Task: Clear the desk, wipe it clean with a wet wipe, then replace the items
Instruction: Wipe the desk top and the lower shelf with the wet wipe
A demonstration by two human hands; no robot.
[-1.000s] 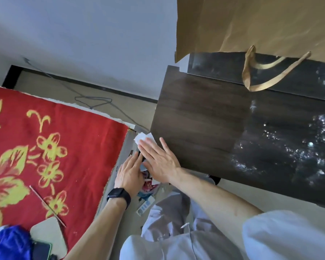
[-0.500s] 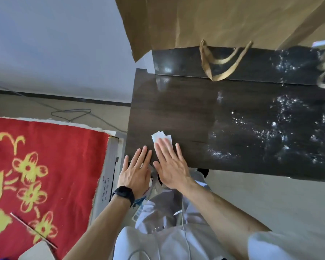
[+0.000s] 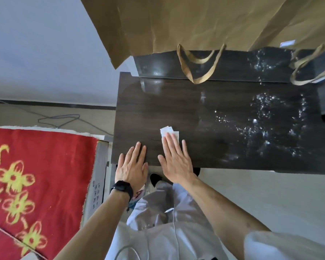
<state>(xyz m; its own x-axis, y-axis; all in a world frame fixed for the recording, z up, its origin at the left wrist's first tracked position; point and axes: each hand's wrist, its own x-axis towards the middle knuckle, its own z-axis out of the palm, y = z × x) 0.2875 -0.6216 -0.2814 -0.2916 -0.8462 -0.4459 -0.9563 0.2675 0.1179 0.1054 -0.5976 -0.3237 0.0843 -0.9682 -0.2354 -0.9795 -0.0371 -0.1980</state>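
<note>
A dark wood desk (image 3: 195, 109) fills the middle of the view. My right hand (image 3: 176, 162) lies flat near its front left part, fingers spread, pressing a folded white wet wipe (image 3: 166, 130) against the surface; only the wipe's far end shows past my fingertips. Just to the left, my left hand (image 3: 132, 166), with a black watch on the wrist, rests flat on the desk's front edge and holds nothing. Wet, shiny streaks (image 3: 261, 124) cover the right half of the desktop.
Two brown paper bags (image 3: 176, 25) with hanging handles stand on a raised dark shelf (image 3: 233, 66) at the back of the desk. A red cloth with yellow flowers (image 3: 36, 175) lies to the left. A cable (image 3: 58, 119) runs along the floor by the wall.
My right hand has slid the wipe from the desk's left front corner to the right and farther onto the top. My left hand has followed onto the front edge. The view has shifted right.
</note>
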